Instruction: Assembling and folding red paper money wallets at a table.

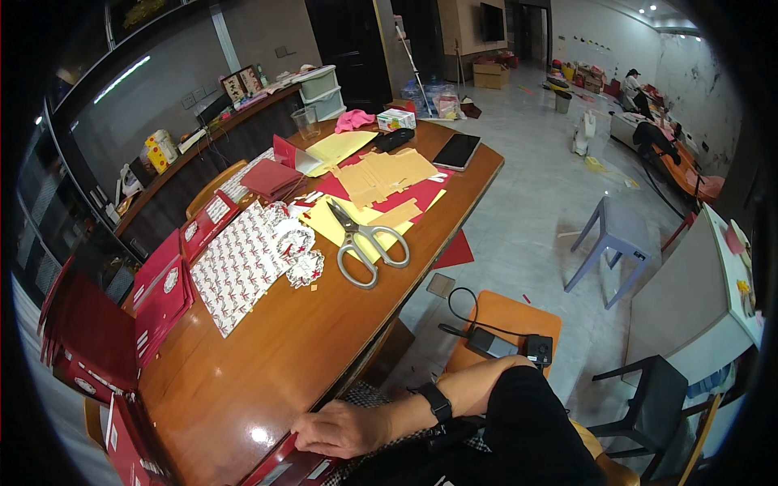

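At the table's near edge my right hand (344, 429), with a black band on its wrist, is closed. Its curled fingers grip the upper edge of a red card folder (296, 468), which is partly cut off by the lower border. My left hand is not in view. Beyond them on the wooden table lie large grey-handled scissors (354, 247) on yellow paper (324, 217). White sheets with a red floral print (243, 263) and a cut-out paper piece (305, 269) lie to their left. Red folders (162, 296) are stacked along the left side.
Further back on the table are brown cardboard pieces (381, 176), a phone (457, 151), a clear cup (306, 121) and a pink cloth (354, 120). To the right stand an orange seat (519, 312) with a black device and cable, a grey stool (617, 227) and a dark chair (652, 397).
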`<act>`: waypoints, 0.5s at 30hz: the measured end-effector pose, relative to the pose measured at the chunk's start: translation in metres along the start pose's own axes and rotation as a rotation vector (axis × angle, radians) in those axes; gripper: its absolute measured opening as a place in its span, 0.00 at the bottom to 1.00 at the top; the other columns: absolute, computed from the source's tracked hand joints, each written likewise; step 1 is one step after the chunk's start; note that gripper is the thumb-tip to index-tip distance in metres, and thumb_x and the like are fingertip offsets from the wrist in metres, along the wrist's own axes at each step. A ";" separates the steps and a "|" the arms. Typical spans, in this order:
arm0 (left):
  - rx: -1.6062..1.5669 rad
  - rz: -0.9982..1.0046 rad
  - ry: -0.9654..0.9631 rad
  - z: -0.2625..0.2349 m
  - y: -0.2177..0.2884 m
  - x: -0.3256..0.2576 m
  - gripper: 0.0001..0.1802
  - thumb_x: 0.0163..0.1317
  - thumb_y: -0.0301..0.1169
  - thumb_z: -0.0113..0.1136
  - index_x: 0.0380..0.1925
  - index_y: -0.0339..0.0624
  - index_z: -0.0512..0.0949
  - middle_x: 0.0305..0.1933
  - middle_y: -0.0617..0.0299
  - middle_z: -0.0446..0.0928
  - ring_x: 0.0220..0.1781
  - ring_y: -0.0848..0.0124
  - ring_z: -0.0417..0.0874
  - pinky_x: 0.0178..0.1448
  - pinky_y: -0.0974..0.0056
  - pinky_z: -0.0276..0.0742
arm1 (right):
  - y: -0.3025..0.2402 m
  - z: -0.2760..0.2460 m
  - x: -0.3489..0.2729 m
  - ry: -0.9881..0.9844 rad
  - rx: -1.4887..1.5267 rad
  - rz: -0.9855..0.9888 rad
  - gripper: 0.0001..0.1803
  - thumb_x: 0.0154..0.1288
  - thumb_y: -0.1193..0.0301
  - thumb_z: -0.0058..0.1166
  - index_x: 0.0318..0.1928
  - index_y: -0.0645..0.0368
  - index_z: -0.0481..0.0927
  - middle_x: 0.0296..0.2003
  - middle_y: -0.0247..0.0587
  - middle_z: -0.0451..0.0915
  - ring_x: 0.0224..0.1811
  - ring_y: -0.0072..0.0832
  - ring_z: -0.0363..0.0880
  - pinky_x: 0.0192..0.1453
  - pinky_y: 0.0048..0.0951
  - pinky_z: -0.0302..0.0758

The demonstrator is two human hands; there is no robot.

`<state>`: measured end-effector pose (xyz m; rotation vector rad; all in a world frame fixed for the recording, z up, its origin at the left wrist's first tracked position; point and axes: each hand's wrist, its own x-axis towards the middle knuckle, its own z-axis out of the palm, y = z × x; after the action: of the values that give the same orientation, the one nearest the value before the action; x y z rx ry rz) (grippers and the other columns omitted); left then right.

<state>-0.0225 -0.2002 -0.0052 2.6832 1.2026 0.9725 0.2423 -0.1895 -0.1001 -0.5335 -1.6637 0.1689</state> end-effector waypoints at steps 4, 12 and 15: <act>0.191 -0.022 -0.127 0.002 0.005 -0.001 0.08 0.60 0.23 0.60 0.40 0.36 0.77 0.35 0.50 0.76 0.37 0.52 0.77 0.41 0.56 0.74 | 0.005 0.001 -0.009 -0.061 -0.011 0.035 0.10 0.58 0.77 0.62 0.39 0.60 0.75 0.39 0.43 0.78 0.33 0.34 0.80 0.32 0.29 0.76; -0.005 -0.027 -0.225 0.035 0.003 0.015 0.07 0.51 0.19 0.62 0.31 0.36 0.76 0.28 0.49 0.77 0.31 0.52 0.79 0.36 0.57 0.74 | 0.006 -0.002 -0.012 -0.136 -0.101 0.112 0.14 0.53 0.79 0.64 0.40 0.61 0.75 0.35 0.42 0.78 0.33 0.36 0.81 0.32 0.30 0.77; -0.129 0.001 -0.287 0.033 0.000 0.016 0.08 0.53 0.20 0.64 0.33 0.36 0.76 0.25 0.52 0.76 0.26 0.56 0.80 0.29 0.59 0.75 | 0.006 0.001 -0.016 -0.179 -0.044 0.126 0.14 0.52 0.80 0.65 0.39 0.60 0.75 0.36 0.44 0.80 0.32 0.35 0.82 0.32 0.29 0.76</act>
<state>0.0042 -0.1826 -0.0228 2.6082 1.0432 0.6131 0.2438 -0.1907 -0.1169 -0.6734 -1.8112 0.2799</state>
